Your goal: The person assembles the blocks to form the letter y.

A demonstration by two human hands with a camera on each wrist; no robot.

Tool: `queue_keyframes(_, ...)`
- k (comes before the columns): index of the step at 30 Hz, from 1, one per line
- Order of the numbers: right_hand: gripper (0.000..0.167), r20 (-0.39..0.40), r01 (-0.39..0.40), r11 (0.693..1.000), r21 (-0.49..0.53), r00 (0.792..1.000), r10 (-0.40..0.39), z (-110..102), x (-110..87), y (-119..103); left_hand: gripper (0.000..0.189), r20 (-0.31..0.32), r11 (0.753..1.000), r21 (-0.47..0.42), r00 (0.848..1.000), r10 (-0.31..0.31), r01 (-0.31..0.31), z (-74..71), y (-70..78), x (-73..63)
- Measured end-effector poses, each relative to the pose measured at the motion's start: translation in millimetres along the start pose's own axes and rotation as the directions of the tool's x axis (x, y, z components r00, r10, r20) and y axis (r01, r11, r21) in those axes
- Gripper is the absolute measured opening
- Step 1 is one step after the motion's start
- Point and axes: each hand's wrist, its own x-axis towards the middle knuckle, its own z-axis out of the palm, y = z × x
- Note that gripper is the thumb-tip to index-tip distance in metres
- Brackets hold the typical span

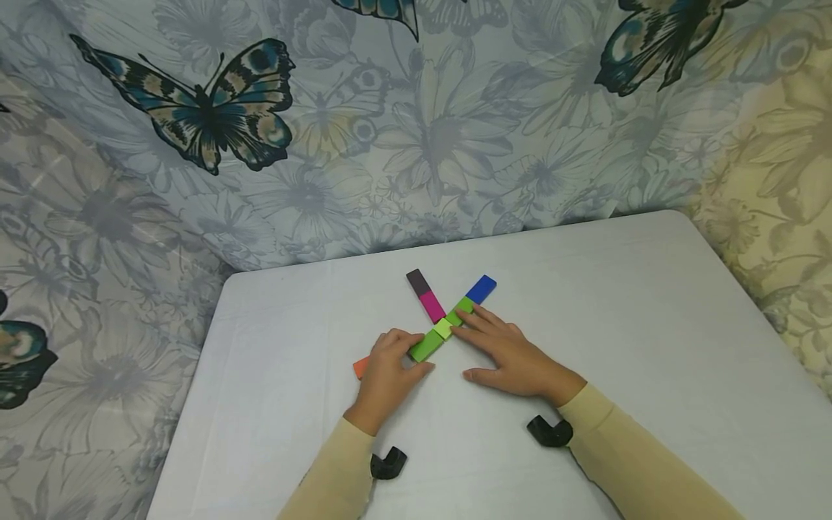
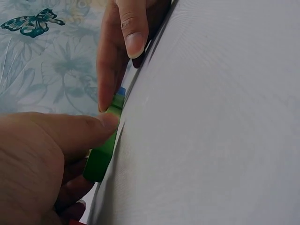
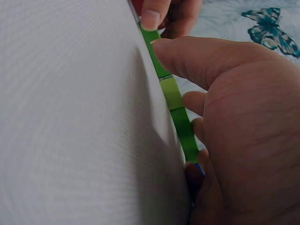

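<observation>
On the white table a slanting row holds a green block, a light green block, another green block and a blue block. My left hand grips the near green block at its lower end, thumb on one side and curled fingers on the other. My right hand lies along the row with fingers extended, fingertips touching the light green and far green blocks, its thumb held apart. An orange block, partly hidden, is beside my left hand. A magenta block and dark block branch off the row.
The white table has its back edge against a wall covering with butterflies and flowers. Black curved pieces sit at both wrists, by the beige sleeves.
</observation>
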Motion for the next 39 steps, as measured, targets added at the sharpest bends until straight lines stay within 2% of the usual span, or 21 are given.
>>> queue_keyframes(4,0.080,-0.001,0.006,1.000,0.005,1.000,-0.006,0.4,-0.4,0.1,0.053,0.080,0.999,-0.031,0.997,0.020,-0.018,-7.0,-2.5,-0.4)
queue_keyframes(10,0.079,0.001,0.012,1.000,0.003,1.000,-0.012,0.7,-0.2,0.3,0.057,0.120,0.996,-0.079,0.991,0.051,-0.041,-16.7,-9.2,-0.4)
queue_keyframes(25,0.080,0.002,0.007,1.000,-0.013,1.000,-0.007,1.2,0.0,1.4,0.053,0.119,0.989,-0.125,0.988,0.097,-0.082,-16.3,-13.6,2.2)
queue_keyframes(33,0.080,0.006,0.002,1.000,-0.013,1.000,-0.002,0.1,-0.1,0.8,0.053,0.118,0.990,-0.120,0.990,0.082,-0.068,-17.3,-12.3,1.5)
queue_keyframes(39,0.080,0.010,-0.005,1.000,-0.007,1.000,0.005,-0.4,-0.7,0.5,0.053,0.066,0.978,-0.202,0.995,0.068,-0.053,-22.8,-11.0,2.1)
